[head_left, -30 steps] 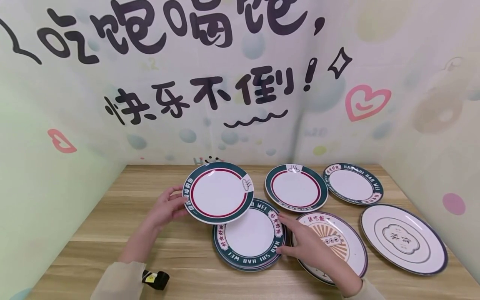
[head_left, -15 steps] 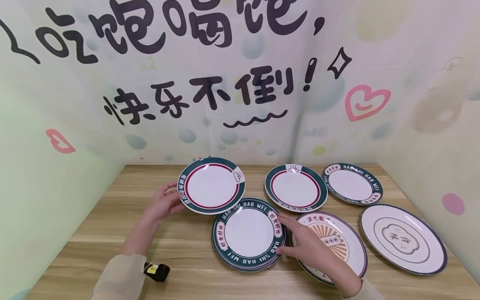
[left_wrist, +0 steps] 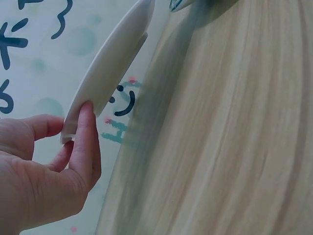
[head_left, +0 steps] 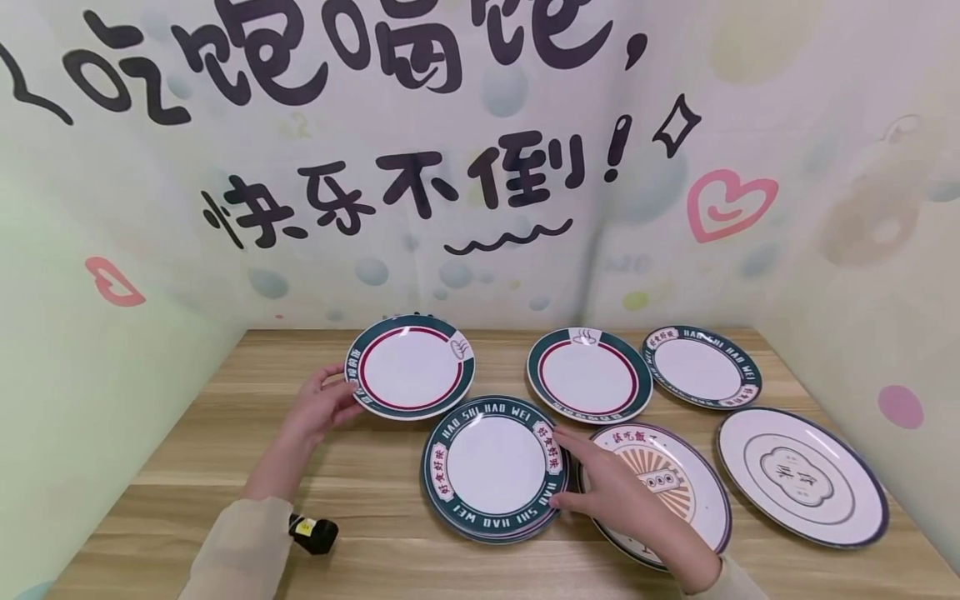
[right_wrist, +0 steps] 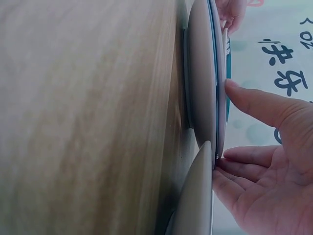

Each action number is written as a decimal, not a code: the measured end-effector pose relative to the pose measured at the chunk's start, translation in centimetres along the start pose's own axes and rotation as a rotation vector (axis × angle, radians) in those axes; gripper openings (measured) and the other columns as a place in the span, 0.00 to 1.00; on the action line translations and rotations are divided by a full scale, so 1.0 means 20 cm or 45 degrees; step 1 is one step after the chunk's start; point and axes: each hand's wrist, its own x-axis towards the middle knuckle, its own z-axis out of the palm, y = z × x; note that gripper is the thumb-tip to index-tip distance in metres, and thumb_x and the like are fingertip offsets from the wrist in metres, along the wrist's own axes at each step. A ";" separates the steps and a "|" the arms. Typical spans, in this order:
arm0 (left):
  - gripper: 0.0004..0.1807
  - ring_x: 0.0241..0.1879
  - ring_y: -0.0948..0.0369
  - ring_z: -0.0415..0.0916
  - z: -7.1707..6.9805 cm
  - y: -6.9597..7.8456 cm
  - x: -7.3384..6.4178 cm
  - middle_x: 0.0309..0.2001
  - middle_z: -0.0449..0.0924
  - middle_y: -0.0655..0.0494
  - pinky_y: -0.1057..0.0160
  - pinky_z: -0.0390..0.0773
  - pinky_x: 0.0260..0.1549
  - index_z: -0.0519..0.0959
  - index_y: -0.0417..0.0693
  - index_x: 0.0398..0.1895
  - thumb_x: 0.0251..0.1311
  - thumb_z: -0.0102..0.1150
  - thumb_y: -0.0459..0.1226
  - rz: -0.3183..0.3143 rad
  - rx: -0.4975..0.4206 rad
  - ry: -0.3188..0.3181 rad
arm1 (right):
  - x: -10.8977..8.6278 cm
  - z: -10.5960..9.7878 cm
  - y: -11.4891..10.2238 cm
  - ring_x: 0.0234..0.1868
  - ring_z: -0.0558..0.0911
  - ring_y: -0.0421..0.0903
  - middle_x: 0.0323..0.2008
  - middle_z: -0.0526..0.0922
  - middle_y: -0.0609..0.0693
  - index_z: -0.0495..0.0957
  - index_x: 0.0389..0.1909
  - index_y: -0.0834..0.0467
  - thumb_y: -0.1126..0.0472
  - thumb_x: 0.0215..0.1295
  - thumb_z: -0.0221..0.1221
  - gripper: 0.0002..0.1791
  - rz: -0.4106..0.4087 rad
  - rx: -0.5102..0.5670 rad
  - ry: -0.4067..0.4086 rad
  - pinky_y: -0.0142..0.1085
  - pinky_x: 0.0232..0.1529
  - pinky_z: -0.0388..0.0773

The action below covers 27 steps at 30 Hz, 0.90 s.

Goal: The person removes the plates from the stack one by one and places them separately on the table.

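Note:
My left hand (head_left: 321,407) pinches the left rim of a white plate (head_left: 410,367) with a green border and red ring. In the left wrist view this plate (left_wrist: 108,63) is tilted and raised above the wood, thumb on one face and fingers on the underside. Just below it in the head view lies a small stack of plates (head_left: 497,467), the top one green-rimmed with lettering. My right hand (head_left: 618,493) touches the right edge of that stack, fingers fairly straight. From the right wrist, the thumb (right_wrist: 244,98) meets the rim of the stacked plates (right_wrist: 203,73).
Right of the stack lie a sunburst-patterned plate (head_left: 667,467), partly under my right arm, and a large white plate (head_left: 817,475). Behind are a red-ringed plate (head_left: 588,375) and a lettered plate (head_left: 702,367). A black strap (head_left: 315,533) shows by the left sleeve on the wooden table (head_left: 360,517).
My left hand has carried the red-ringed plate left and back, off its overlap with the stack, whose top plate now shows in full. The right hand has stayed at the stack.

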 end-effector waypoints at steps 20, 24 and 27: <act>0.30 0.33 0.68 0.80 0.01 -0.05 0.09 0.49 0.74 0.51 0.68 0.87 0.39 0.53 0.39 0.72 0.71 0.49 0.30 -0.032 -0.063 0.033 | 0.00 0.00 0.00 0.73 0.67 0.60 0.73 0.68 0.57 0.67 0.71 0.60 0.54 0.52 0.75 0.45 -0.001 -0.004 0.006 0.55 0.70 0.68; 0.29 0.33 0.68 0.80 0.01 -0.06 0.10 0.49 0.75 0.51 0.68 0.87 0.38 0.53 0.38 0.72 0.71 0.49 0.29 -0.031 -0.077 0.031 | 0.00 0.00 -0.01 0.73 0.67 0.60 0.73 0.68 0.57 0.68 0.71 0.59 0.54 0.51 0.75 0.45 0.017 0.006 0.005 0.56 0.70 0.68; 0.30 0.32 0.68 0.80 0.02 -0.07 0.11 0.46 0.75 0.53 0.68 0.87 0.38 0.53 0.38 0.72 0.71 0.49 0.29 -0.036 -0.083 0.034 | 0.00 0.00 -0.01 0.73 0.67 0.60 0.73 0.68 0.57 0.68 0.71 0.59 0.55 0.52 0.75 0.45 0.016 0.005 0.008 0.56 0.70 0.68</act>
